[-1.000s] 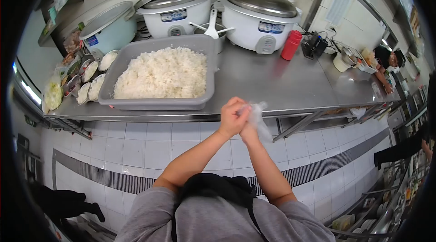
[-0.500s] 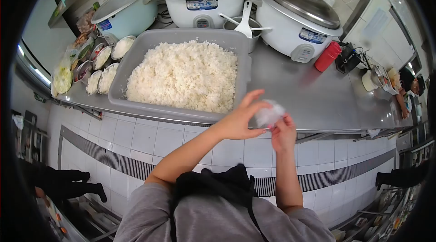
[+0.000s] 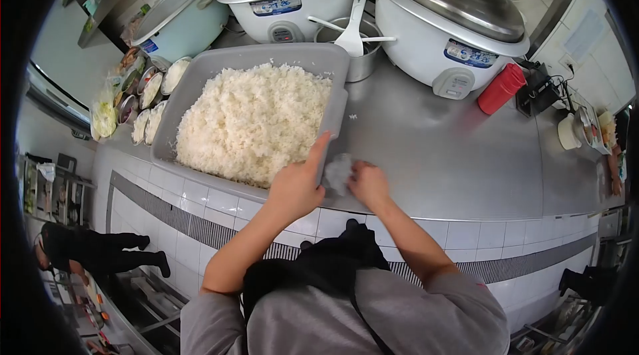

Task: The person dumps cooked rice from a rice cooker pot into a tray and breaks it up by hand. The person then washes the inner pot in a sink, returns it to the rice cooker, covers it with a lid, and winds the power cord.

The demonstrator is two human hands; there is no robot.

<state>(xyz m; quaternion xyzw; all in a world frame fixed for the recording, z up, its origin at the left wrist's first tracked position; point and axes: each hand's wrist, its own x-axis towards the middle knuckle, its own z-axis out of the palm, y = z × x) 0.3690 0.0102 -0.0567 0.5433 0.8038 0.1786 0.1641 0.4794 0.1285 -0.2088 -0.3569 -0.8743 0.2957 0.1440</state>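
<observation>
A grey plastic tub (image 3: pixel 249 53) heaped with cooked white rice (image 3: pixel 249 125) stands on the steel counter. My left hand (image 3: pixel 295 188) is at the tub's near right corner, its index finger stretched along the rim and its thumb apart; the other fingers are hidden. Just right of the tub, my right hand (image 3: pixel 368 183) pinches a crumpled piece of clear plastic (image 3: pixel 338 174) low over the counter. Whether it is a bag or a glove I cannot tell.
Behind the tub stand large rice cookers (image 3: pixel 459 15) and a metal pot (image 3: pixel 359 65) with a white rice paddle (image 3: pixel 351 35). A red bottle (image 3: pixel 501 88) is at right. Several filled bowls (image 3: pixel 152 88) line the left. A person in black (image 3: pixel 110 252) is at lower left.
Both hands have moved left and lower, bringing the clear plastic from the tub's front right to beside its wall. My left hand has left the plastic and reached the tub's rim.
</observation>
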